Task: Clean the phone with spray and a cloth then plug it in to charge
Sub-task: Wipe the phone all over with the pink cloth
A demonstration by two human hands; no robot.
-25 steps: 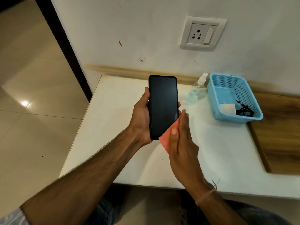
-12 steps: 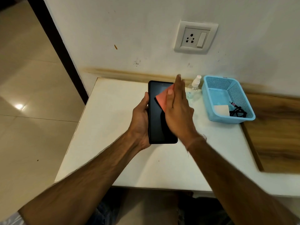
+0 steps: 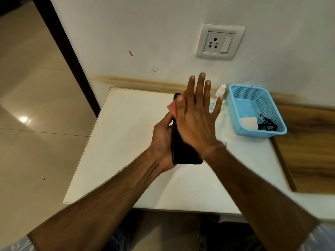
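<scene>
Left hand grips phone by its left edge, fingers curled round it, above the middle of the table. Right hand flat, fingers straight and spread, presses red cloth on the screen's upper part. Spray stands at the back edge. Basket just beside it holds 1 cable.

Blue basket on the white table — wooden panel just beside.

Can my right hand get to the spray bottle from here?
Probably yes: the spray bottle stands just past the right hand, beside the basket, nothing between. That hand is pressing the cloth on the phone, though.
</scene>
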